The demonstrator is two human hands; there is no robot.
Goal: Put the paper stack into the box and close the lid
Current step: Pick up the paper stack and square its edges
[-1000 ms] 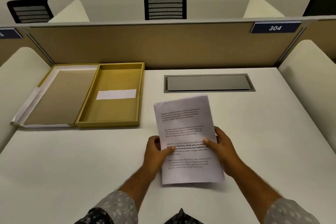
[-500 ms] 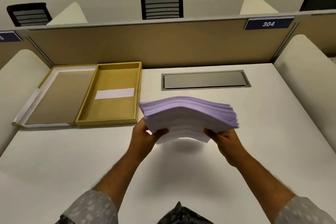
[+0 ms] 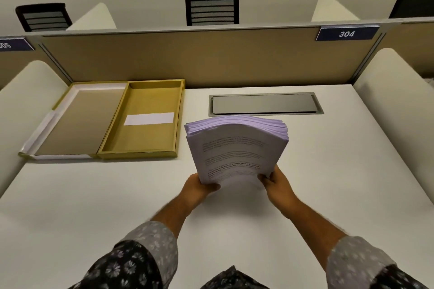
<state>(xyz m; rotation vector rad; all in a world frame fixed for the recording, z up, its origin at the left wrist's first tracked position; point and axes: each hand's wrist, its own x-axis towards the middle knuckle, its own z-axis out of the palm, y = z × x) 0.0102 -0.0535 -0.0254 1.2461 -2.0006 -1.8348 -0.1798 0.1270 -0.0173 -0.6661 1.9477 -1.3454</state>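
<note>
While held up off the desk (image 3: 328,195), paper stack (image 3: 237,148) tilted toward camera, printed top sheet facing up, far edge fanned and bowed. Gripped at near corners: left hand (image 3: 199,186) clamped on near-left corner, thumb on top; right hand (image 3: 277,183) clamped on near-right corner, fingers curled over edge. Undersides of both grips hidden by paper. Text on top sheet blurred, unreadable. Near edge of stack washed out, can't separate sheet edge from desk there.

Stack sits just right of box (image 3: 141,122), not inside, not touching as far as visible. Box open, mustard-coloured tray, one white strip (image 3: 149,118) lying flat on its floor. Lid (image 3: 77,122) folded out flat to left of tray, joined along shared edge; white border at lid's left side, far-left corner partly merging with side divider, hard to read.

Grey cable hatch (image 3: 265,103) set in desk beyond stack, near edge partly covered by fanned sheets. Tan partition (image 3: 187,58) behind, plate reading 304 (image 3: 347,33) at right; second plate (image 3: 11,44) at left cut off by frame, only "05" legible. Chair backs (image 3: 212,8) above partition, rest hidden. Patterned sleeves (image 3: 141,256) at bottom, cut off by frame edge.
</note>
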